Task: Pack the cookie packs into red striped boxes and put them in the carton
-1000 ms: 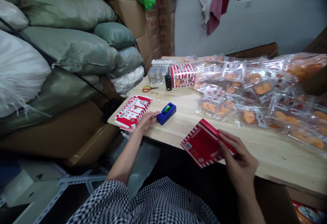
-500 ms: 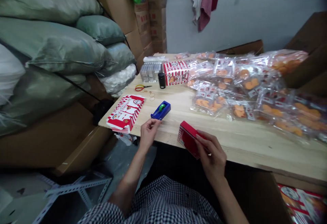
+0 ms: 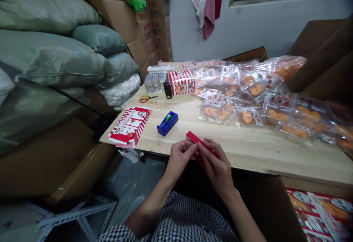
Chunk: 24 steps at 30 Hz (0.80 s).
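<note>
Both my hands hold a flat red carton (image 3: 194, 141) at the near edge of the wooden table (image 3: 261, 153). My left hand (image 3: 180, 155) pinches its left end with closed fingers. My right hand (image 3: 215, 163) wraps round its right side, hiding most of the carton. A blue tape dispenser (image 3: 167, 123) with a green roll sits just beyond my left hand. A stack of flat red-and-white striped cartons (image 3: 129, 127) lies at the table's left corner.
Clear bags of orange snacks (image 3: 259, 102) cover the table's right half. At the back left are an assembled striped box (image 3: 181, 81), a black cylinder (image 3: 167, 89), clear plastic boxes (image 3: 154, 80), scissors (image 3: 146, 99) and rubber bands (image 3: 158, 106). Sacks (image 3: 55, 58) and cardboard boxes (image 3: 143, 17) pile up on the left.
My left hand left the spot beside the tape dispenser and came right onto the red carton. My right hand turned the carton edge-on and drew it toward me.
</note>
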{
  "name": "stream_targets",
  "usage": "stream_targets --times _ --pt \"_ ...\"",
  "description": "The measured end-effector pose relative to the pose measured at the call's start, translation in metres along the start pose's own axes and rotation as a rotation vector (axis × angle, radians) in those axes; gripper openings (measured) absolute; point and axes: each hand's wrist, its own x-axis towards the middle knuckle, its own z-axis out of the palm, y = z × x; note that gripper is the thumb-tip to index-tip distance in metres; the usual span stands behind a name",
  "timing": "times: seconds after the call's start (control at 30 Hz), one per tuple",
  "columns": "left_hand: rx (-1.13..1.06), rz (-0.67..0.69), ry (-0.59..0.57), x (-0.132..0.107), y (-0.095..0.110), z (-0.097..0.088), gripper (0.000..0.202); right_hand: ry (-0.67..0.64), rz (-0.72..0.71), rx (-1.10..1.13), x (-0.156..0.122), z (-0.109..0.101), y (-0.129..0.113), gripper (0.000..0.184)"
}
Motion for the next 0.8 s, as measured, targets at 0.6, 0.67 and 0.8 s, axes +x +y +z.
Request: stream_targets --times 0.6,0.67,0.8 --pt "0.535 0.708 -0.141 0.018 -0.005 -0.005 0.025 0.465 0.62 0.605 -0.021 -0.046 -0.007 0.043" --pt "0.599 0.989 -0.217 0.009 -0.011 0.017 0.036 0.508 0.782 0.862 -0.032 -0.06 -0.017 0.051" --pt "0.714 1.247 -0.51 -0.014 -0.026 0.069 0.045 0.641 0.867 0.965 -0.053 -0.09 -0.033 0.051"
